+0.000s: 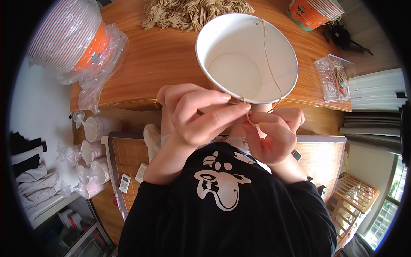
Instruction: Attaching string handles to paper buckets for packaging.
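At six o'clock on the rim of a round, white-lined bucket, apparently of paper (233,40), a thin tan twisted cord (265,47) could, it is judged, be lost from the fingertips if the grip were slackened. The rim could be creased or torn if the cord were pulled too hard, and a snag could be caused by the slack run that is hung across the mouth. The bucket could also be tipped if it were nudged, since its mouth is tilted toward the person, and what it is supported by cannot be told.

Of the two hands, the left hand (190,113) is half curled, and the cord appears to be pinched at its fingertips just beside the rim. By the right hand (278,137), just past three o'clock from it, the cord is pinched between thumb and forefinger, the other fingers being folded in.

Beyond, on the brown wood-grained worktop (162,60), a clear plastic box of small colourful pieces (336,79) is placed past three o'clock from the bucket, a film-wrapped stack of striped tubs (64,38) at nine, a heap of tan cords (192,13) past ten, and an orange patterned stack of tubs (306,17) at two
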Available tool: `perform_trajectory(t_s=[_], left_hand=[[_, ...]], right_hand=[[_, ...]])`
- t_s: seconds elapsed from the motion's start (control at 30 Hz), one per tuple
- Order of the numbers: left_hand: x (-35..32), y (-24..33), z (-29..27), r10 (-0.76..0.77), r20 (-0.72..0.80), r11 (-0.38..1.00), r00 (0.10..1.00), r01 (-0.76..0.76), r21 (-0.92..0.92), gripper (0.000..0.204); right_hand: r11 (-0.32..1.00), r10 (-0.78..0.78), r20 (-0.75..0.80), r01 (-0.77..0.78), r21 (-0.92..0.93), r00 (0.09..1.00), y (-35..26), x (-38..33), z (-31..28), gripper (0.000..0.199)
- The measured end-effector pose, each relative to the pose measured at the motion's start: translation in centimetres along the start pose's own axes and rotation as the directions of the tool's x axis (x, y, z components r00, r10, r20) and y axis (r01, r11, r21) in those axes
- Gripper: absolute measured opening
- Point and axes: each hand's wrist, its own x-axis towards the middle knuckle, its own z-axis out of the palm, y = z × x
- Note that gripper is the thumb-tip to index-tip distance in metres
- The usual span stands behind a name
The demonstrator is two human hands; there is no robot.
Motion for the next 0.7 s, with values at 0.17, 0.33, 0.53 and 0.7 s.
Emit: perform_trajectory(t_s=[0.17,0.33,0.53,0.7], left_hand=[[0.1,0.4,0.0,0.065,0.018,0.994,0.998,-0.066,0.09,0.025],[0.0,0.4,0.2,0.097,-0.016,0.967,0.995,-0.091,0.237,0.022],[-0.6,0.0,0.6,0.065,-0.094,0.96,0.993,-0.036,0.278,0.017],[-0.1,-0.3,0.5,0.139,-0.006,0.946,0.99,-0.131,0.296,0.015]], right_hand=[[0.998,-0.039,-0.013,0.04,0.054,0.999,-0.2,0.6,-0.5,0.034],[0.989,0.074,0.106,-0.087,0.122,0.992,-0.3,1.1,-2.2,0.034],[0.978,0.048,0.053,-0.057,0.199,0.997,0.0,0.2,-2.6,0.034],[0.998,0.027,0.159,-0.036,0.056,0.987,2.4,0.4,-4.3,0.046]])
